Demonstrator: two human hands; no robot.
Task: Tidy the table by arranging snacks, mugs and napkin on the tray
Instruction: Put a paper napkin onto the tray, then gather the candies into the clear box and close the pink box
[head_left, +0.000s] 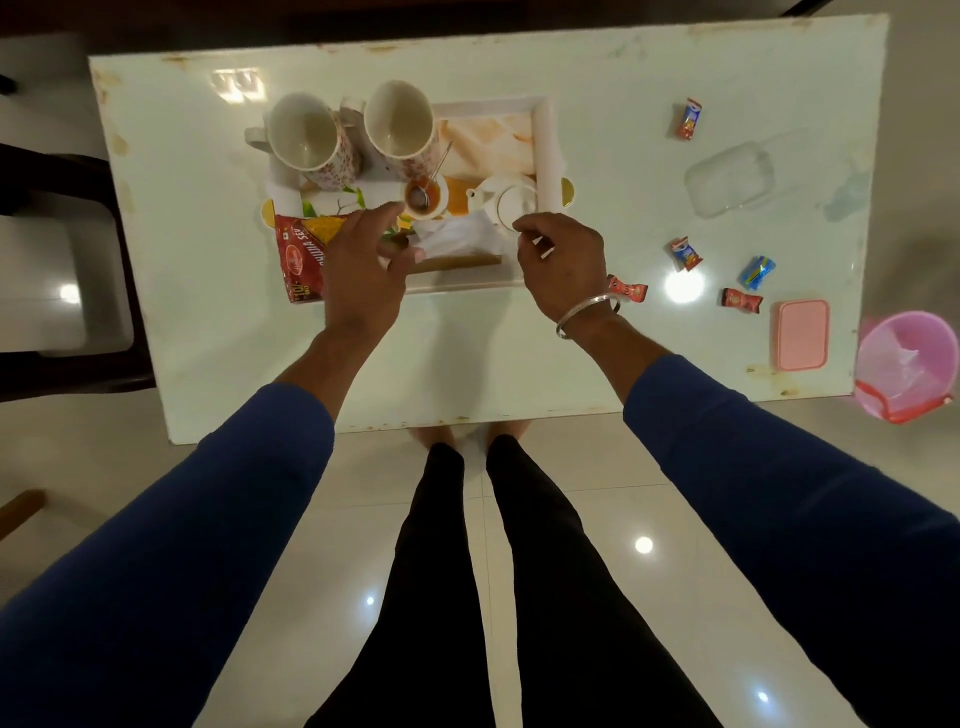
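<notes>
Napkin, a white crumpled paper one (457, 236), lies in the white rectangular tray (545, 135) between my hands. My left hand (363, 260) hovers spread, empty; my right hand (556, 260), nearer, pinches something small and white, perhaps its edge.

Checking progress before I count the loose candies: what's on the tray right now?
On the tray: two floral mugs, a small cup with a strainer, a white teapot, a red snack packet and a white napkin. The hands cover its near edge.
</notes>
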